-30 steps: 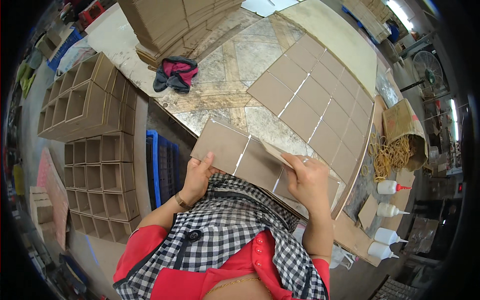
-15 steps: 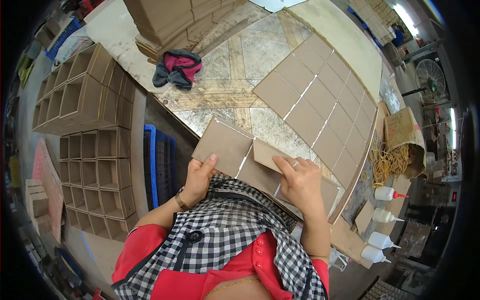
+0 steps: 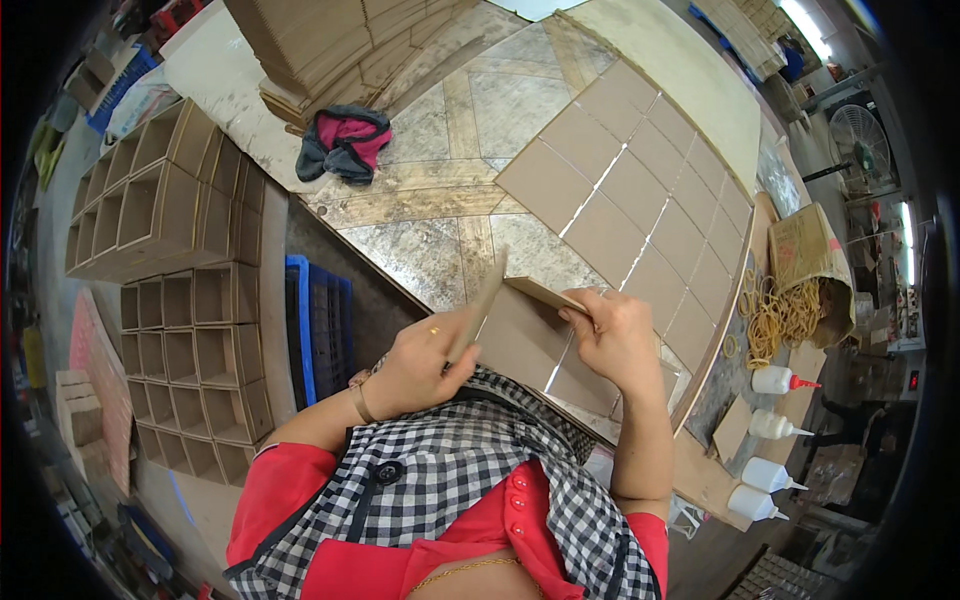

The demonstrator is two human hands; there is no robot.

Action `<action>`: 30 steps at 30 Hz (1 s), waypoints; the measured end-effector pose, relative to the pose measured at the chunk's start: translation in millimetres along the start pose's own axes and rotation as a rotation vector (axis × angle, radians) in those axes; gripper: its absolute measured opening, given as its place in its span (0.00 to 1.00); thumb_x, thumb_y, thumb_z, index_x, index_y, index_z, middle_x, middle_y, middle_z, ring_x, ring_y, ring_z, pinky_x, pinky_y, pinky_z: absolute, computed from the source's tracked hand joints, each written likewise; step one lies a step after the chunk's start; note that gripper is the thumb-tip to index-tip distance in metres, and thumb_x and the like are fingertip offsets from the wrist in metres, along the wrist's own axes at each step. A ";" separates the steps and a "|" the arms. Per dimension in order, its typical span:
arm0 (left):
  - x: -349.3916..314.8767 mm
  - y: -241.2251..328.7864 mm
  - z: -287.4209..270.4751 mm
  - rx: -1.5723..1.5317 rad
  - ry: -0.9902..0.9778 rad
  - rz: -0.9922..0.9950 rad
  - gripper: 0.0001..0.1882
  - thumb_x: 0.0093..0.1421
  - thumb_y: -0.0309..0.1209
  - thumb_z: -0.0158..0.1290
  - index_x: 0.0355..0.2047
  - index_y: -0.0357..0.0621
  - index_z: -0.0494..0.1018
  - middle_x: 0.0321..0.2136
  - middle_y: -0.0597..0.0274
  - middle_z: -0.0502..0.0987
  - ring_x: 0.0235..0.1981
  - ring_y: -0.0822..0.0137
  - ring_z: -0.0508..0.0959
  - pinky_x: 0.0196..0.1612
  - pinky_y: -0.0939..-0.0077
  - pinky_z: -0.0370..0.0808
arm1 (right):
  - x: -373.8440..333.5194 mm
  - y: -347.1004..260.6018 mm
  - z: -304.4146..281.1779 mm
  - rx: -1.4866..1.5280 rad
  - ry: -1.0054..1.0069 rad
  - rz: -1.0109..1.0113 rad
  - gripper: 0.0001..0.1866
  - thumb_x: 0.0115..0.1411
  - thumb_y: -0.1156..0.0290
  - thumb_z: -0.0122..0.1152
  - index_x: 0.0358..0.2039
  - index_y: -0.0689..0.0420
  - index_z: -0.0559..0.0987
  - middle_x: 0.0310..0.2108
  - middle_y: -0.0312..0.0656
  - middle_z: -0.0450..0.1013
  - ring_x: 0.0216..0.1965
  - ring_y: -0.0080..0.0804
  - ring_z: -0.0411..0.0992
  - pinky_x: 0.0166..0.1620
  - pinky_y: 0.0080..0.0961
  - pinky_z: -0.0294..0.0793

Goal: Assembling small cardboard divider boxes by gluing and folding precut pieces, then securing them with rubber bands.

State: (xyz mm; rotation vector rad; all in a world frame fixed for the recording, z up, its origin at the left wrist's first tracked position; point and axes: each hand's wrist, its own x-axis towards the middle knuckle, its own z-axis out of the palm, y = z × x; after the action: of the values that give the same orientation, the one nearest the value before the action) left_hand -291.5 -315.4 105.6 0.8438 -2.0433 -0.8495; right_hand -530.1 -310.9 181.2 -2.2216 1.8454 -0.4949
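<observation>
A long brown cardboard panel strip (image 3: 520, 330) lies along the table's near edge, with white lines, apparently glue, across its folds. My left hand (image 3: 425, 355) is closed on its left end panel (image 3: 484, 305), which stands up steeply, seen nearly edge-on. My right hand (image 3: 615, 330) pinches a small cardboard piece (image 3: 545, 293) between thumb and fingers. That piece stands tilted over the strip, its left end close to the raised panel; whether they touch I cannot tell. Beyond lies a scored cardboard sheet (image 3: 640, 190) with white lines along its seams.
Stacked cardboard boxes (image 3: 190, 340) and a blue crate (image 3: 318, 330) stand at left. A cardboard stack (image 3: 310, 50) and a pink-grey cloth (image 3: 345, 143) sit at the back. On the right are squeeze bottles (image 3: 768, 475) and a carton (image 3: 805, 255) spilling yellow rubber bands (image 3: 780, 325).
My left hand has swung the strip's left end panel up from flat to nearly upright. The small piece in my right hand is now tilted up more, and that hand has shifted slightly right.
</observation>
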 end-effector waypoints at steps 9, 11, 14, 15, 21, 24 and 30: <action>10.9 14.2 6.7 0.276 -0.083 0.203 0.28 0.50 0.23 0.54 0.51 0.19 0.61 0.36 0.40 0.75 0.34 0.52 0.78 0.38 0.67 0.76 | -3.7 5.0 3.0 0.054 0.063 -0.052 0.04 0.49 0.72 0.59 0.26 0.55 0.78 0.16 0.46 0.72 0.21 0.43 0.73 0.25 0.37 0.71; 13.3 16.5 3.7 0.286 -0.099 0.188 0.28 0.51 0.24 0.53 0.51 0.19 0.62 0.35 0.41 0.75 0.33 0.52 0.78 0.37 0.67 0.76 | -2.2 10.1 7.2 0.023 0.070 -0.066 0.05 0.47 0.72 0.62 0.27 0.54 0.79 0.17 0.45 0.72 0.22 0.43 0.73 0.26 0.36 0.71; 14.5 17.3 3.9 0.266 -0.089 0.167 0.27 0.53 0.23 0.53 0.52 0.21 0.62 0.32 0.43 0.76 0.31 0.52 0.78 0.36 0.68 0.76 | -1.6 8.6 4.7 0.019 0.070 -0.058 0.06 0.47 0.71 0.64 0.28 0.54 0.79 0.18 0.45 0.73 0.22 0.43 0.73 0.26 0.35 0.72; 11.9 15.1 6.1 0.250 -0.071 0.167 0.27 0.53 0.23 0.53 0.52 0.22 0.62 0.31 0.43 0.76 0.31 0.52 0.78 0.36 0.68 0.76 | -3.3 9.2 6.2 0.028 0.076 -0.052 0.06 0.47 0.71 0.64 0.27 0.54 0.79 0.18 0.46 0.73 0.22 0.43 0.73 0.26 0.35 0.72; 20.3 12.4 10.0 0.202 -0.028 0.180 0.27 0.53 0.21 0.52 0.54 0.26 0.61 0.33 0.42 0.76 0.32 0.49 0.78 0.36 0.65 0.75 | -2.1 15.4 13.0 0.129 0.182 0.020 0.06 0.46 0.71 0.65 0.25 0.55 0.78 0.15 0.48 0.71 0.20 0.45 0.72 0.24 0.35 0.70; 20.1 12.4 9.6 0.200 -0.038 0.177 0.27 0.54 0.21 0.51 0.55 0.27 0.61 0.35 0.41 0.75 0.33 0.49 0.78 0.36 0.65 0.75 | -1.4 13.1 10.8 0.128 0.179 0.052 0.06 0.46 0.71 0.65 0.25 0.56 0.78 0.15 0.48 0.71 0.20 0.46 0.72 0.24 0.35 0.71; 21.3 15.9 7.2 0.208 -0.045 0.158 0.28 0.54 0.21 0.51 0.56 0.27 0.60 0.35 0.41 0.75 0.33 0.49 0.78 0.36 0.64 0.75 | 1.2 11.2 7.9 0.111 0.137 0.046 0.05 0.47 0.71 0.64 0.25 0.55 0.78 0.15 0.47 0.71 0.20 0.45 0.72 0.25 0.37 0.70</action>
State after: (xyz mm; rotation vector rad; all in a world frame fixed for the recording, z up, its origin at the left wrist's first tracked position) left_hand -312.5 -321.0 122.6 0.7675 -2.2326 -0.5811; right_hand -537.1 -314.7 169.9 -2.1159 1.8797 -0.7392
